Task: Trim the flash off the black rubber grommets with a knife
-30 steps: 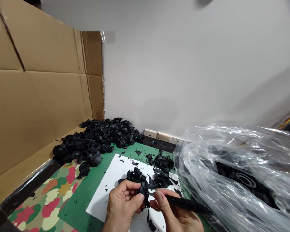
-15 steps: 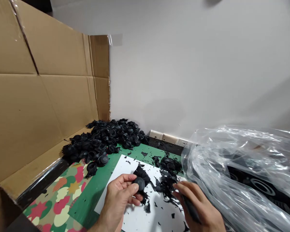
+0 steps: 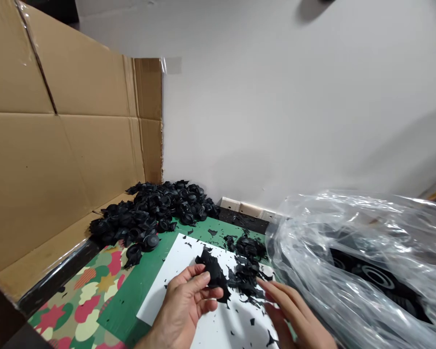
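Note:
My left hand (image 3: 185, 300) pinches a ribbed black rubber part (image 3: 211, 269) between thumb and fingers, above a white sheet (image 3: 158, 293). Ragged black flaps hang from the part's edge. To its right, my right hand (image 3: 294, 315) has its forefinger reaching toward a heap of black rubber scraps (image 3: 245, 276). The inside of this hand is turned away, so the dark-handled tool seen in it earlier is hidden. Small black shreds lie scattered over the sheet.
A large pile of black rubber parts (image 3: 156, 208) lies at the back left on a green mat (image 3: 123, 295), beside a cardboard wall (image 3: 65, 155). Clear plastic wrapping (image 3: 305, 257) bulges at the right. A power strip (image 3: 250, 209) runs along the wall.
The rubber part has turned in my left hand, its round face no longer showing. My right hand has rotated, and the dark handle has gone out of sight. The view has shifted slightly.

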`<act>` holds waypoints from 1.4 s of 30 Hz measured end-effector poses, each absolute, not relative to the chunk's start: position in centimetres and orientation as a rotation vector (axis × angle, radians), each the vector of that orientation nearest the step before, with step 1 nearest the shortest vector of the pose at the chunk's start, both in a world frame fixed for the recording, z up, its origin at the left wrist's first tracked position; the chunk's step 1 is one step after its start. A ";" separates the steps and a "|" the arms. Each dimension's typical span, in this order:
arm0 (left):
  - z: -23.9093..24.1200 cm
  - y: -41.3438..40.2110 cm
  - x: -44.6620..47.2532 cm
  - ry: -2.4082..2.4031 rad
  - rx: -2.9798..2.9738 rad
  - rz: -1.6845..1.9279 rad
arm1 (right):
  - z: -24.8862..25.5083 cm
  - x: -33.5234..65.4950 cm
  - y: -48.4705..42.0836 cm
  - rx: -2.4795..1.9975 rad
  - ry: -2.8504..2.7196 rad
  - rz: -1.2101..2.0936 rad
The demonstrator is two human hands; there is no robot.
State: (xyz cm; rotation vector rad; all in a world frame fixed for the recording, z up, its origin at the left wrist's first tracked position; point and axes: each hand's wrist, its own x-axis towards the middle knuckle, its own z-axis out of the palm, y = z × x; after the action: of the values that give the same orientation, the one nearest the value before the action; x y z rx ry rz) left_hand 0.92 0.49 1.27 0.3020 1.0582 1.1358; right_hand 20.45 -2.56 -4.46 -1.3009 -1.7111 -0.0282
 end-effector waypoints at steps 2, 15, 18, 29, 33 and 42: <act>1.3 0.1 1.6 0.993 0.296 1.147 | -3.9 16.1 -2.1 -1.237 -1.447 0.206; 1.6 1.4 -1.0 1.187 1.634 0.997 | -2.7 14.2 -0.7 -1.231 -1.385 0.326; 2.7 1.5 -0.4 1.164 1.828 0.828 | -3.2 14.0 -0.6 -1.170 -1.504 0.228; 2.7 1.7 -0.1 1.327 2.056 0.730 | -2.2 12.6 -0.2 -1.212 -1.482 0.324; 2.2 0.7 0.4 1.383 2.091 0.906 | -0.6 13.5 1.5 -1.399 -1.358 0.452; 1.2 1.3 -0.8 1.239 1.430 1.082 | -0.6 18.0 4.9 -1.654 -1.190 0.588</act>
State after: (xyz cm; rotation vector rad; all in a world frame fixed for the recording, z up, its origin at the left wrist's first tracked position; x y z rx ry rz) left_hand -0.82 1.26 1.15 1.4303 1.2392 1.0820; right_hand 17.98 4.94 -0.61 -1.6539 -1.1900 0.5879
